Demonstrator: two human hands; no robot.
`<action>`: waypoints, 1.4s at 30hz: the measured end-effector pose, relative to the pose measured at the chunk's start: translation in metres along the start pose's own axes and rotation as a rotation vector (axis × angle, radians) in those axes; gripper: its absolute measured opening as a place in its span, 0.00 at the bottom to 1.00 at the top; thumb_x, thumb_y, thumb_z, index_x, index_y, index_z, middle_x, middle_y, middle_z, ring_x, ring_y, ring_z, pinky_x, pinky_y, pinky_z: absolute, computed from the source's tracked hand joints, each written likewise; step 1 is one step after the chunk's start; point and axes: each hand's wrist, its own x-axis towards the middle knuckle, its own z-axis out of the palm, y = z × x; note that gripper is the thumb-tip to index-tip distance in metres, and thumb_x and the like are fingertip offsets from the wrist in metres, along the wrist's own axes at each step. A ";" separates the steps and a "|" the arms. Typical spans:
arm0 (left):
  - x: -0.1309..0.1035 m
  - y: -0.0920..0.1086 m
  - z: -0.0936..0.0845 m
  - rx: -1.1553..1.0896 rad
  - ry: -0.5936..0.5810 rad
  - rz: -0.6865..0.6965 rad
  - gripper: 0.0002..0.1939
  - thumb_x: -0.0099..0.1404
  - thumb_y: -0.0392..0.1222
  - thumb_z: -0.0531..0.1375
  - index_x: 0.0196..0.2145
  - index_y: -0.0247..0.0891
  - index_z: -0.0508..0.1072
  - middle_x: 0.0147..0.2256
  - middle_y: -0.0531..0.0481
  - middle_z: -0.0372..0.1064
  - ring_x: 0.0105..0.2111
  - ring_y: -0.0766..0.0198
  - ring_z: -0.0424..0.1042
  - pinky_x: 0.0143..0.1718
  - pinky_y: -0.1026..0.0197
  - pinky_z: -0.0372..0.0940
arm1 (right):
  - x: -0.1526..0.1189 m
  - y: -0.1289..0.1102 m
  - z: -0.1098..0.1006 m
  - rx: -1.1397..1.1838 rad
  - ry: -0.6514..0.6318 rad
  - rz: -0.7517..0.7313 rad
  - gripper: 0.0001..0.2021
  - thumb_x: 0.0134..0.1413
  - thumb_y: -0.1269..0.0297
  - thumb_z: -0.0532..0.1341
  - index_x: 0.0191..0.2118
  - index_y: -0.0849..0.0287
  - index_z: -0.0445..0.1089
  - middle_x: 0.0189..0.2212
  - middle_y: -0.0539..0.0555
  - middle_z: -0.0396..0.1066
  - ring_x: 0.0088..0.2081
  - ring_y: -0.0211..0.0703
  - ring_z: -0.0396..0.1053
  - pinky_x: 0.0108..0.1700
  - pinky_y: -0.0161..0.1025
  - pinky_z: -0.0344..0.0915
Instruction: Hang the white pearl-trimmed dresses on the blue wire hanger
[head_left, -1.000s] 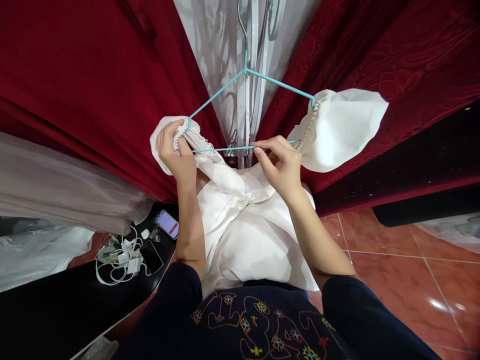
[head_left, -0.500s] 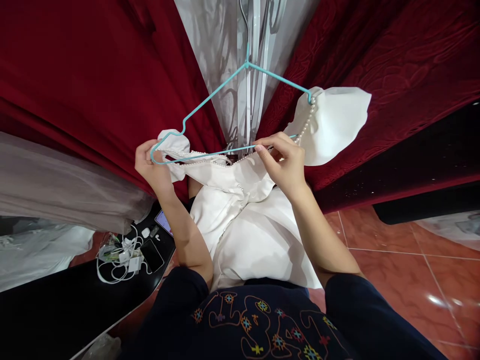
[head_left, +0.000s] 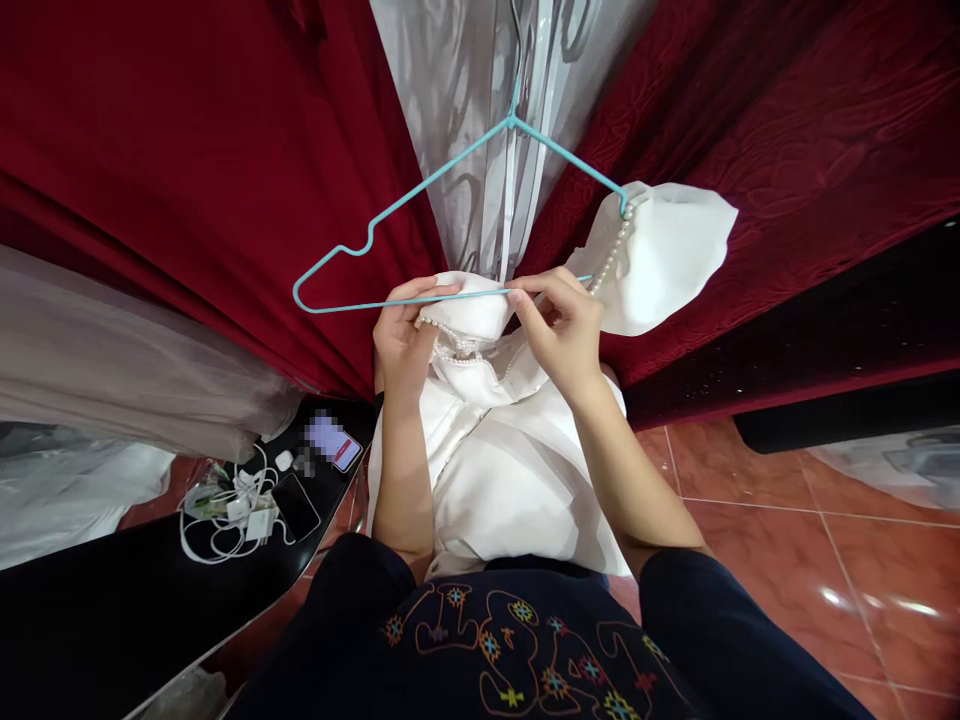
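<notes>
Both hands pinch white dress at hanger bar; left hand moved w/ sleeve off left end, right hand same.

A thin wire hanger with a smooth turquoise coating carries a white dress of smooth, softly glossy cloth trimmed with shiny pearl beads. Behind hang matt, crushed red velvet curtains. The floor tiles are glossy terracotta.

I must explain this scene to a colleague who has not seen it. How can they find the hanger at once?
Look between the red curtains, before the pale sheer fabric. The hanger is thin turquoise wire; both hands pinch its lower bar, and the white garment hangs from its right end. It is the only turquoise thing there.
</notes>
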 end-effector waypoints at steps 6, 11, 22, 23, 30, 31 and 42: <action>-0.003 0.001 0.015 0.006 0.112 0.032 0.13 0.69 0.52 0.72 0.43 0.43 0.80 0.40 0.49 0.84 0.43 0.57 0.86 0.52 0.55 0.78 | -0.002 -0.005 -0.003 -0.005 -0.016 0.013 0.15 0.72 0.49 0.63 0.43 0.53 0.81 0.37 0.51 0.78 0.28 0.33 0.62 0.29 0.37 0.59; -0.002 0.001 0.022 0.024 0.138 0.120 0.15 0.70 0.56 0.70 0.41 0.43 0.79 0.39 0.51 0.82 0.43 0.57 0.86 0.51 0.55 0.78 | -0.006 -0.005 -0.010 0.000 0.039 -0.022 0.12 0.72 0.52 0.63 0.49 0.52 0.81 0.47 0.54 0.78 0.29 0.31 0.65 0.30 0.37 0.64; 0.000 0.000 0.019 0.046 0.134 0.155 0.16 0.70 0.55 0.71 0.42 0.43 0.74 0.39 0.52 0.81 0.43 0.57 0.86 0.55 0.53 0.77 | 0.035 0.037 -0.052 -0.315 0.281 -0.259 0.34 0.62 0.43 0.70 0.67 0.55 0.68 0.62 0.64 0.66 0.68 0.61 0.63 0.74 0.68 0.56; 0.000 0.000 0.020 0.037 0.141 0.152 0.16 0.70 0.55 0.71 0.42 0.43 0.74 0.39 0.52 0.81 0.43 0.58 0.86 0.55 0.53 0.77 | 0.039 0.043 -0.052 -0.327 0.265 -0.277 0.35 0.62 0.45 0.70 0.68 0.57 0.67 0.63 0.65 0.67 0.68 0.61 0.63 0.76 0.68 0.54; 0.000 0.001 0.018 0.038 0.172 0.108 0.15 0.69 0.56 0.71 0.41 0.44 0.75 0.38 0.54 0.80 0.40 0.60 0.85 0.56 0.53 0.77 | 0.054 0.040 -0.048 -0.245 0.287 -0.086 0.10 0.68 0.68 0.60 0.48 0.62 0.78 0.45 0.58 0.80 0.47 0.43 0.76 0.54 0.45 0.70; 0.000 0.002 0.017 0.047 0.167 0.113 0.15 0.69 0.56 0.71 0.41 0.44 0.76 0.38 0.53 0.80 0.41 0.60 0.85 0.55 0.54 0.78 | 0.056 0.035 -0.049 -0.238 0.296 -0.044 0.10 0.68 0.70 0.59 0.46 0.63 0.79 0.43 0.57 0.81 0.45 0.41 0.76 0.51 0.42 0.70; 0.003 0.001 0.013 0.057 0.154 0.142 0.14 0.71 0.56 0.69 0.41 0.43 0.78 0.38 0.52 0.79 0.41 0.60 0.84 0.55 0.54 0.78 | 0.055 0.087 -0.100 -0.313 0.469 -0.006 0.13 0.64 0.72 0.56 0.45 0.66 0.78 0.38 0.55 0.77 0.38 0.39 0.73 0.45 0.40 0.68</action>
